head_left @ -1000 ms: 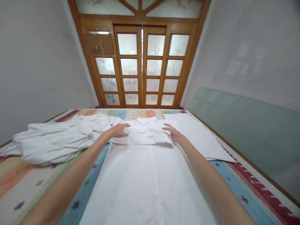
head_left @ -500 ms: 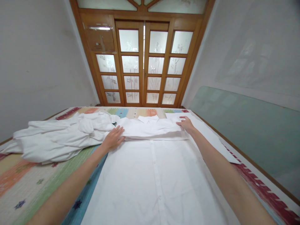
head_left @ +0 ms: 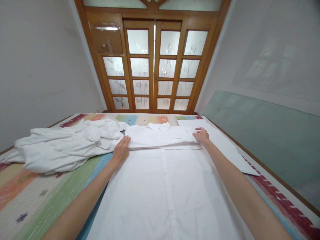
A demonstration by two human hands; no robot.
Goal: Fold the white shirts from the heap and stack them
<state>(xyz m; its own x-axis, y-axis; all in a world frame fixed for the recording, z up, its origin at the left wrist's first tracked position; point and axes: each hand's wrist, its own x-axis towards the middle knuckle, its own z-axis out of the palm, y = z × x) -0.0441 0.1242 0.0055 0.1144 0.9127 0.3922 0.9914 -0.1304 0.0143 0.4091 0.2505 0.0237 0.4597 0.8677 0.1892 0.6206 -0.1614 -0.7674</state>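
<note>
A white button-front shirt point(head_left: 146, 186) lies flat, its collar point(head_left: 159, 126) at the far end and its button strip running toward me. One sleeve point(head_left: 155, 137) is laid across the upper chest below the collar. My left hand point(head_left: 121, 150) rests at the left end of this sleeve, fingers stretched out and lying flat on the cloth. At the sleeve's right end, my right hand point(head_left: 202, 136) has bent fingers and thumb on the fabric, apparently pinching its edge. The exact fingertip contact is hard to see.
A crumpled heap of white cloth point(head_left: 67, 145) lies on the left, over a colourful patterned cover point(head_left: 57, 190). Flat white fabric point(head_left: 225, 146) extends beyond my right arm. A pale green board point(head_left: 265, 140) runs along the right edge. Wooden glazed doors point(head_left: 154, 66) stand behind.
My right hand has shifted slightly right and down along the sleeve, its fingers drawn closer together. My left hand has moved a little left, its fingers now closer together. The sleeve looks straighter.
</note>
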